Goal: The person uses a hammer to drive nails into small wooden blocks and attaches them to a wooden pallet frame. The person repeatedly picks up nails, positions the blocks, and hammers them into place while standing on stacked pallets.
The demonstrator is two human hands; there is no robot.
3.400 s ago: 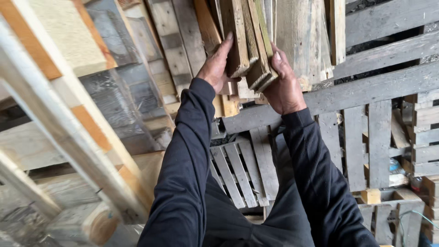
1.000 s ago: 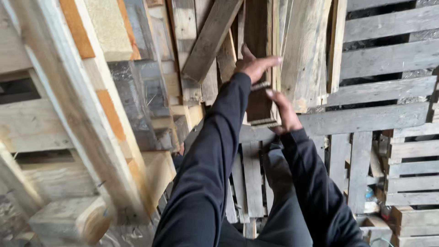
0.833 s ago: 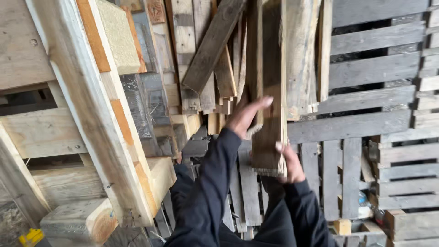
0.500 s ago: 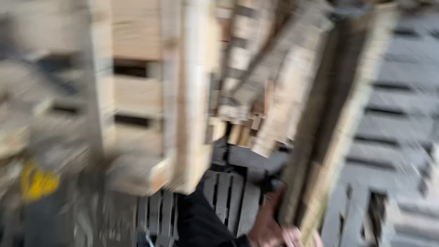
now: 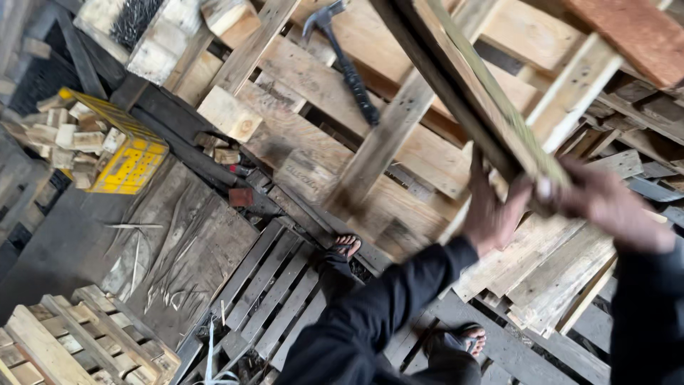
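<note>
Planks (image 5: 463,78), two stacked, gripped by both hands: left hand (image 5: 491,214), right hand (image 5: 613,207)

One hammer (image 5: 347,65), one yellow crate (image 5: 128,157), two sandalled feet (image 5: 345,247).

A long weathered wooden plank (image 5: 463,85), grey-brown with a greenish edge, is slanting diagonally, its lower end sitting clamped between the left hand (image 5: 491,214) and the right hand (image 5: 613,207), its upper end running away above both hands
</note>
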